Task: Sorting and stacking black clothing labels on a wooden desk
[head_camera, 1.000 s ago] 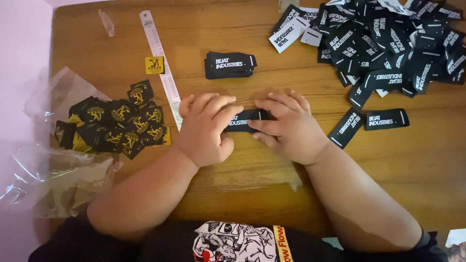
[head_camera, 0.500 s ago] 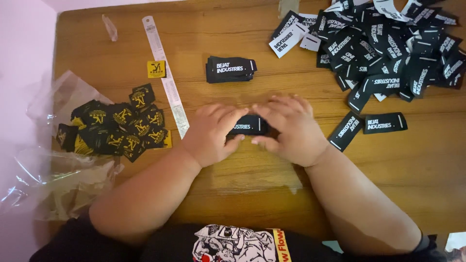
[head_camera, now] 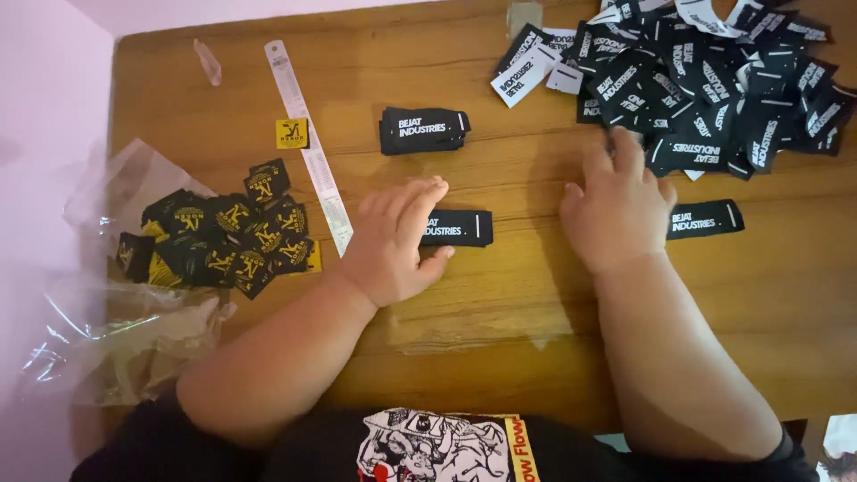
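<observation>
Head view shows our left hand (head_camera: 393, 241) flat on the wooden table (head_camera: 500, 295), fingers spread loosely, its fingertips resting on a single black label (head_camera: 460, 228) beside it. Our right hand (head_camera: 620, 210) reaches, fingers open and holding nothing, into the big heap of black labels (head_camera: 705, 80). A clear plastic bag (head_camera: 116, 330) lies crumpled and open at left, yellow-and-black tags (head_camera: 219, 236) spilling from its mouth.

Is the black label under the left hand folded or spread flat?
Cannot tell: the black label lies flat beside the left hand, layers not visible.
</observation>
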